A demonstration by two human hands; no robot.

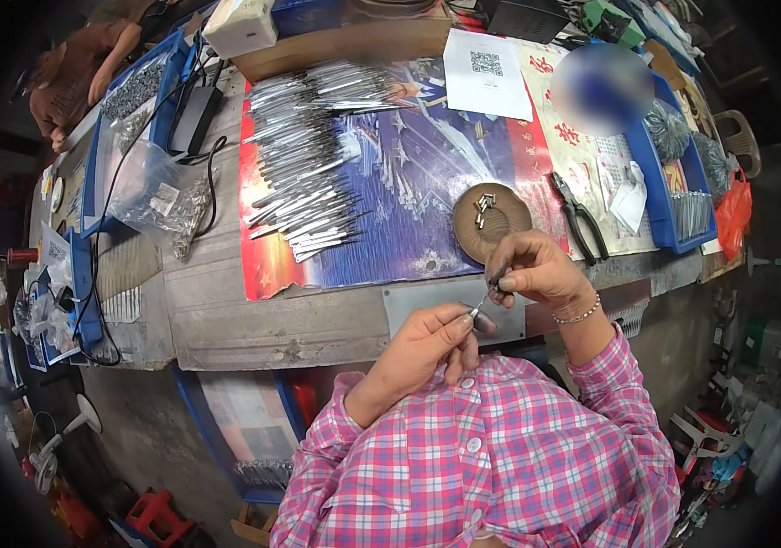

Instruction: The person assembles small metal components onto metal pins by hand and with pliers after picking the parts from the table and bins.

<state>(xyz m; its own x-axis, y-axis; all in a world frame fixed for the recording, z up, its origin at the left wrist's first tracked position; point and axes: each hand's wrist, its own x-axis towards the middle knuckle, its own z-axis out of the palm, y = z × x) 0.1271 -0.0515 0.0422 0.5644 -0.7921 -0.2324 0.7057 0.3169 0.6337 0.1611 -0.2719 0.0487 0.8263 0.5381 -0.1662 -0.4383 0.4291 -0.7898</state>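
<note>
Just past the table's front edge, my left hand pinches a thin metal rod between thumb and forefinger. Closed in a pinch at the rod's other end is my right hand; its fingertips look dark, and any small part between them is too small to make out. Right behind that hand stands a round brown dish with several short metal cylinders in it. A large spread of slim silver rods with dark, pointed ends lies on the printed sheet at the back left.
Dark-handled pliers lie right of the dish. A blue bin with bagged parts and rods stands at the right. On the left are a plastic bag of small parts, black cables and another blue bin. Another person is at the far left.
</note>
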